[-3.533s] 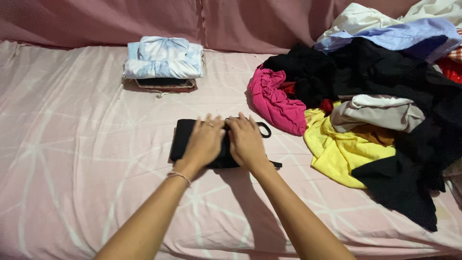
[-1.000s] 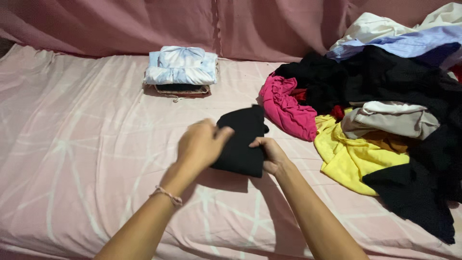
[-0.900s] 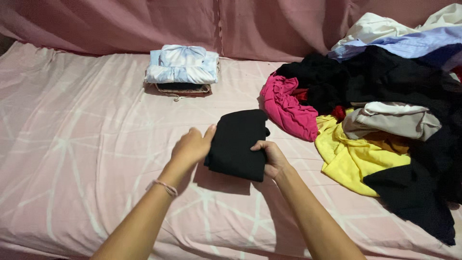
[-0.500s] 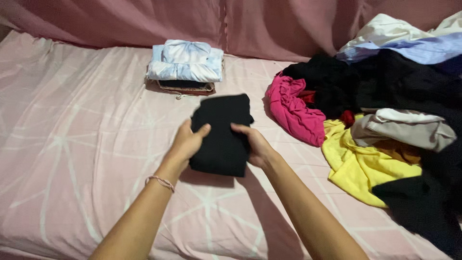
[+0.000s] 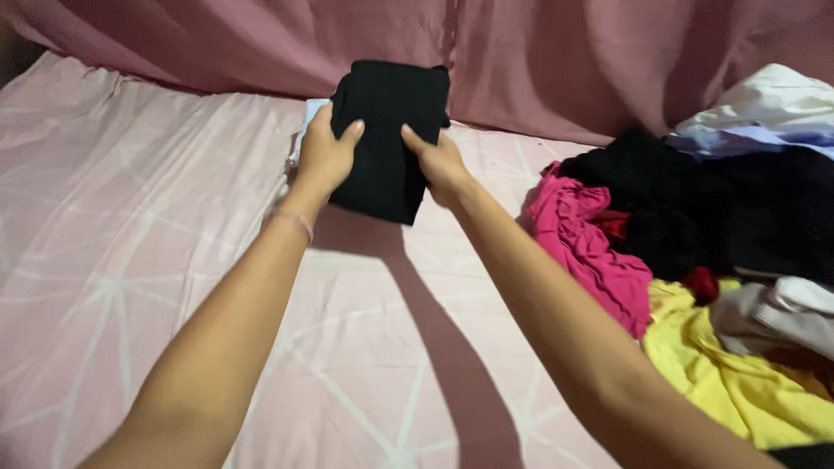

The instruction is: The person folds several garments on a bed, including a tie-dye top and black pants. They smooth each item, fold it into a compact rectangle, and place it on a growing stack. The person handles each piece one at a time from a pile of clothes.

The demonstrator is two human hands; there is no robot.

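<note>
I hold the folded black garment (image 5: 388, 139) above the pink bed (image 5: 130, 243), my left hand (image 5: 323, 158) and right hand (image 5: 439, 162) clamped on its sides; level, even grips should keep the folds together. Loose clothes (image 5: 695, 243) lie right.

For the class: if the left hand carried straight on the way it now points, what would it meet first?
Probably the pale blue folded stack, peeking out just beyond the left hand and the black folded garment it holds; depth is unclear.

No packages, labels, signs or screens show anywhere in view; only cloth, bedding and bare arms fill the picture.
</note>
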